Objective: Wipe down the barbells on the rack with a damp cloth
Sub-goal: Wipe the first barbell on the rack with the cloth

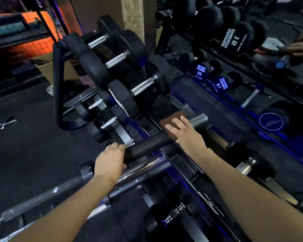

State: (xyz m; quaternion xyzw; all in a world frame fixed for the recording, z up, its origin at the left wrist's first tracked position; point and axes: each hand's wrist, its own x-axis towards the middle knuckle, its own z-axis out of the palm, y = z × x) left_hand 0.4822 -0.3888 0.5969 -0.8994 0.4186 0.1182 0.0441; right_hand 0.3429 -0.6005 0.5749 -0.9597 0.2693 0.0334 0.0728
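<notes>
A short bar (148, 145) with a dark padded sleeve and a bare steel end lies across the rack (185, 109). My right hand (185, 132) presses a brown cloth (168, 122) flat onto the bar near the steel end, fingers spread over it. My left hand (110, 162) grips the bar's near end by the sleeve. Long chrome barbells (143, 167) lie just below my left hand, running toward the lower left.
Black dumbbells (129, 88) with knurled steel handles fill the rack's upper tier. A mirror behind shows reflected dumbbells (220, 82). A curved black handle attachment (57, 95) hangs at the left. A small metal clip (4, 124) lies on the dark floor. A cardboard box (47, 69) stands behind.
</notes>
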